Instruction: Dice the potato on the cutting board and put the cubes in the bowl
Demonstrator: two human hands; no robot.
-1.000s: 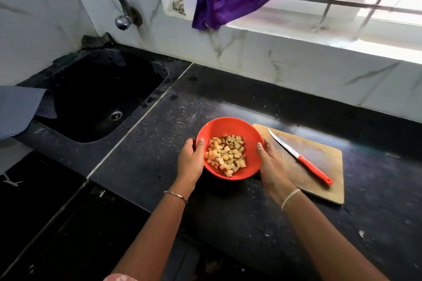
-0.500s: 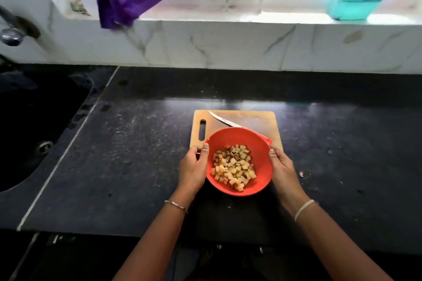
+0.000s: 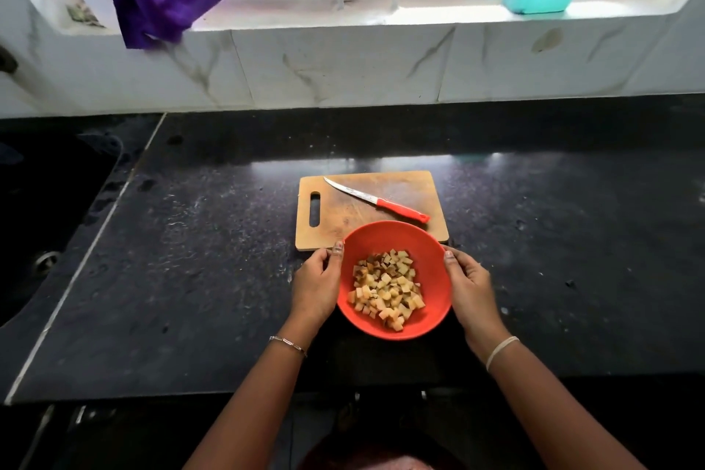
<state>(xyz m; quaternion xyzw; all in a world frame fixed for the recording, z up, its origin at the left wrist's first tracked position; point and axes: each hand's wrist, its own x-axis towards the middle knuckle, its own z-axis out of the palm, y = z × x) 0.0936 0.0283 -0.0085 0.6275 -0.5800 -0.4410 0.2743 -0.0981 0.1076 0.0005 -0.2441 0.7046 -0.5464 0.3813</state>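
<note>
Bowl: one; orange bowl [image 3: 381, 237], lower centre of frame, its far rim overlapping the near edge of the cutting board [image 3: 343, 210]. I cannot tell whether it is lifted or rests on the surface [image 3: 210, 259].
Potato cubes: one heap of potato cubes [image 3: 385, 288], too many for me to count singly, all inside the bowl; I see none on the board.
Left hand: one; left hand [image 3: 314, 284] cups the bowl's left wall, fingers [image 3: 337, 248] curled onto the rim.
Right hand: one; right hand [image 3: 471, 284] mirrors it on the right wall, holding the rim.
Handling: I judge the bowl light, stiff and smooth-walled, so slippery. The loose cubes would slide if it tips, so I would hold opposite rims and keep it level.
Knife: one; red-handled knife [image 3: 377, 200], lying diagonally on the board, centre of frame, touched by neither hand.
Board: one, wooden, with a handle slot at its left.
Task state: dicing and transfer look done to me.
</note>
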